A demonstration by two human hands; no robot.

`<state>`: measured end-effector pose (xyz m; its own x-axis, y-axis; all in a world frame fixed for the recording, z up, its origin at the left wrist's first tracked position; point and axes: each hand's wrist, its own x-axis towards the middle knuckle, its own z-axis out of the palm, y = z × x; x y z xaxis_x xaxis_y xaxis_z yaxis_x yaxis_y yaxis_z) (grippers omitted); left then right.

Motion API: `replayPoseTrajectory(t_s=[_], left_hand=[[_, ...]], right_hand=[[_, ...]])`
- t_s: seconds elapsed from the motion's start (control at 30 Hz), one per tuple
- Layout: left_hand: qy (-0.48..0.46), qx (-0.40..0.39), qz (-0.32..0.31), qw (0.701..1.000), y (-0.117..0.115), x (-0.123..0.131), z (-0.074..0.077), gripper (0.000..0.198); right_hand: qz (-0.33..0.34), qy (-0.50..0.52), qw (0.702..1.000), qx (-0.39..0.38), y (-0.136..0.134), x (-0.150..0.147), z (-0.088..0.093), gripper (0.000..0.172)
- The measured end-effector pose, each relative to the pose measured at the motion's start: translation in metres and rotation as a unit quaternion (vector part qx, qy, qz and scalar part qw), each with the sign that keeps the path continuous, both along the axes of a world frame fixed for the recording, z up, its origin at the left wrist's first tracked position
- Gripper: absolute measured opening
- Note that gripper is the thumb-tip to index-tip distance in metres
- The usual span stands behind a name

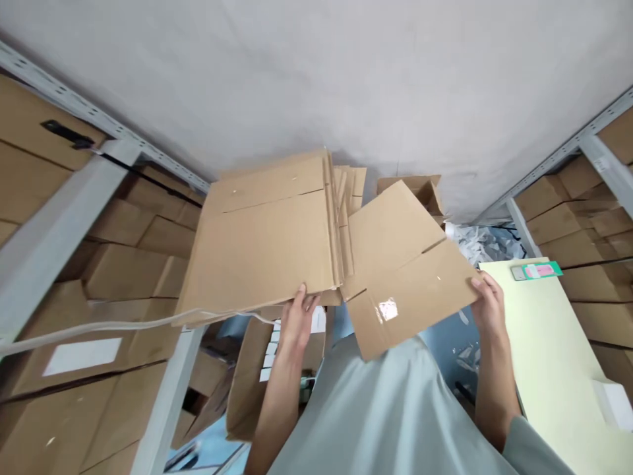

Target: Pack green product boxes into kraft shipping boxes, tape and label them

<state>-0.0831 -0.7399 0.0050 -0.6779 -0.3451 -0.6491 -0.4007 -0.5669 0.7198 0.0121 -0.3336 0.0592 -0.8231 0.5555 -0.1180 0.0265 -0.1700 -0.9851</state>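
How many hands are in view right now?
2: the left hand at the lower edge of the cardboard stack, the right hand gripping the flattened carton by its right corner.

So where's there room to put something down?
On the pale tabletop, between the green packet and the white box. The left side is crowded: cartons pack the rack, and the left hand touches stacked flattened cardboard. The right hand holds another sheet.

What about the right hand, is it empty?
No, the right hand grips a corner of a flat piece of cardboard, its thumb lying over the edge.
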Motion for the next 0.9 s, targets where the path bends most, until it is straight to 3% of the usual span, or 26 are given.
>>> replayPoseTrajectory(t_s=[0.1,0.17,0.2,0.33,0.43,0.57,0.77,0.83,0.9], left_hand=[[-0.062,0.045,-0.16,0.984,0.01,0.022,-0.007,0.018],[-0.092,0.117,-0.295,0.944,0.032,0.035,-0.011,0.029],[-0.083,0.137,-0.334,0.929,0.047,0.039,-0.013,0.032],[-0.03,0.168,-0.402,0.9,0.121,0.035,-0.024,0.042],[-0.033,0.153,-0.456,0.876,0.178,0.022,-0.031,0.049],[0.006,0.129,-0.568,0.813,0.256,0.02,-0.035,0.049],[0.06,0.084,-0.714,0.693,0.367,0.064,-0.041,0.051],[0.06,0.05,-0.74,0.668,0.402,0.079,-0.047,0.055],[0.08,0.002,-0.74,0.667,0.438,0.087,-0.053,0.063]], right_hand=[[-0.042,0.01,0.998,0.04,0.015,0.028,0.018,0.047],[-0.072,0.011,0.996,0.06,0.021,0.045,0.029,0.047],[-0.095,0.013,0.993,0.069,0.024,0.054,0.035,0.047],[-0.215,0.016,0.972,0.097,0.037,0.103,0.054,0.052],[-0.305,-0.005,0.948,0.093,0.045,0.153,0.057,0.049],[-0.434,-0.004,0.899,0.064,0.05,0.217,0.04,0.041],[-0.57,0.011,0.821,0.023,0.066,0.296,-0.004,0.058],[-0.607,0.018,0.794,0.026,0.079,0.318,-0.016,0.06],[-0.627,0.026,0.778,0.044,0.098,0.339,-0.027,0.059]])
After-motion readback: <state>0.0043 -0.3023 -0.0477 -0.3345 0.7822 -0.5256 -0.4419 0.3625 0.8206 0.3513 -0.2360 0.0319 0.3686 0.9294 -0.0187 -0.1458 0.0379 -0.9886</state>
